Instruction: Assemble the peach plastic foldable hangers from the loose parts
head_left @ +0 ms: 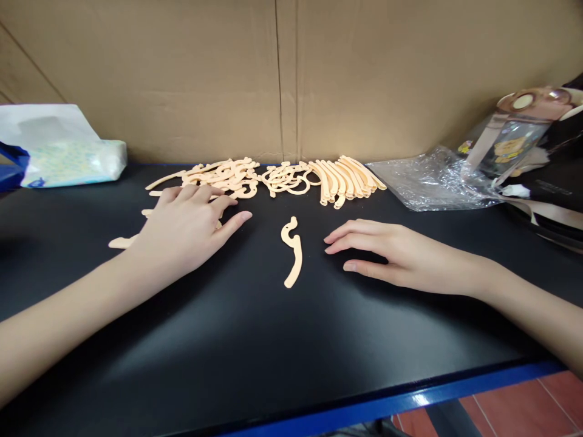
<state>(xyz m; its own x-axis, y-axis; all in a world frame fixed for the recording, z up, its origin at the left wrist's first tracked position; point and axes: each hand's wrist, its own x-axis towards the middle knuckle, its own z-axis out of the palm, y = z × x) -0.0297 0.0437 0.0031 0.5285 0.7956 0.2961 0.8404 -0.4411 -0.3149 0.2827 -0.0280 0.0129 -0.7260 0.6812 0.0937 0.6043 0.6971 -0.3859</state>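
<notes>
A cream plastic piece with a hooked top and a curved handle-like arm (295, 261) lies alone on the black table in front of me. My left hand (184, 224) reaches palm down toward a heap of flat hooked cream pieces (223, 173), its fingers spread and its thumb stretched out. Its fingertips are at the heap's near edge; I cannot tell whether they touch it. Part of a flat piece (121, 243) sticks out from beneath my left wrist. To the right of the lone piece, my right hand (382, 252) hovers or rests with loosely extended fingers, holding nothing.
Ring-like cream pieces (291, 178) and a row of curved tubular pieces (346, 179) lie along the back, before a cardboard wall (204, 79). A tissue pack (75, 161) is at left. Clear plastic wrap (428, 179) and a drink bottle (514, 136) are at right.
</notes>
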